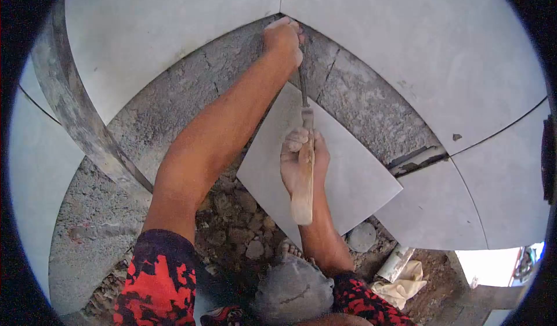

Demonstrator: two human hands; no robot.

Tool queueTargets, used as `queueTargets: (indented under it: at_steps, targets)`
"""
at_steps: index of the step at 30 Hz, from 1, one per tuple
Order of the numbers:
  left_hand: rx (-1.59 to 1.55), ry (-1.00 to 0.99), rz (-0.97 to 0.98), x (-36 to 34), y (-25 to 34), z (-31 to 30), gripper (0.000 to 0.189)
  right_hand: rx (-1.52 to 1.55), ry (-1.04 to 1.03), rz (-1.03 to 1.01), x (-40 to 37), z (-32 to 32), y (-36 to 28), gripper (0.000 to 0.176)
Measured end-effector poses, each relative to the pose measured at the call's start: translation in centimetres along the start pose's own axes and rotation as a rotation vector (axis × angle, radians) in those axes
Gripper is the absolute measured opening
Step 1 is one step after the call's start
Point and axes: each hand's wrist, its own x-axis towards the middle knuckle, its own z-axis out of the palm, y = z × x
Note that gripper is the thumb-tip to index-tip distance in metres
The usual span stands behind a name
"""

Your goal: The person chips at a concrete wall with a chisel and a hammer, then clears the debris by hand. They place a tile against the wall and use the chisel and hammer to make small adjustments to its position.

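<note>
My right hand (pixel 313 160) is wrapped round the pale wooden handle of a tool (pixel 302 201) with a thin metal shank. The shank points forward, and its far end is hidden at my left hand (pixel 284 37). That hand reaches to the corner where two large grey tiles meet the rough mortar bed (pixel 371 102). Its fingers are curled; what they hold, if anything, cannot be made out. Under my right hand and forearm lies a loose square grey tile (pixel 354 172), set at an angle over mortar and rubble.
Large laid tiles (pixel 406 36) surround the mortar strip. A long grey, dirty bar (pixel 78 97) slants down at left. Broken stones (pixel 246 227) lie near my knee (pixel 294 291). At lower right are a short pale pipe (pixel 394 263) and a crumpled cloth (pixel 406 285).
</note>
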Motion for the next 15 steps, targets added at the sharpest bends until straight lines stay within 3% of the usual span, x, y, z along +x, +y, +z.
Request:
queueTargets:
  at_steps: [2, 3, 5, 9, 10, 12, 15]
  targets:
    - [0.351, -0.414, 0.814, 2.9, -2.0, -2.4, 0.011, -0.002, -0.035, 0.053, -0.3, 0.0, -0.1, 0.020]
    - [0.350, -0.421, 0.801, 2.6, -2.1, -2.7, 0.011, -0.145, -0.011, 0.049, -0.8, 0.5, -0.1, 0.019]
    - [0.267, -0.310, 0.478, 0.8, -1.3, -2.3, 0.011, -0.288, 0.017, 0.024, -1.3, 0.5, -0.6, 0.018]
    - [0.130, -0.106, -0.152, -3.7, 1.6, -0.4, 0.022, -0.599, 0.105, 0.219, -1.5, -3.1, -3.0, 0.028]
    - [0.136, -0.115, -0.169, -4.9, 1.9, 0.1, 0.022, -0.723, 0.102, 0.331, -2.1, -4.0, -3.8, 0.030]
    - [0.211, -0.240, -0.112, -7.1, 1.7, 1.1, 0.027, -0.811, 0.126, 0.334, -3.5, -5.5, -4.5, 0.028]
    - [0.031, -0.103, -0.105, -7.2, 1.2, 2.7, 0.025, -1.001, 0.172, 0.350, -6.2, -6.1, -5.7, 0.027]
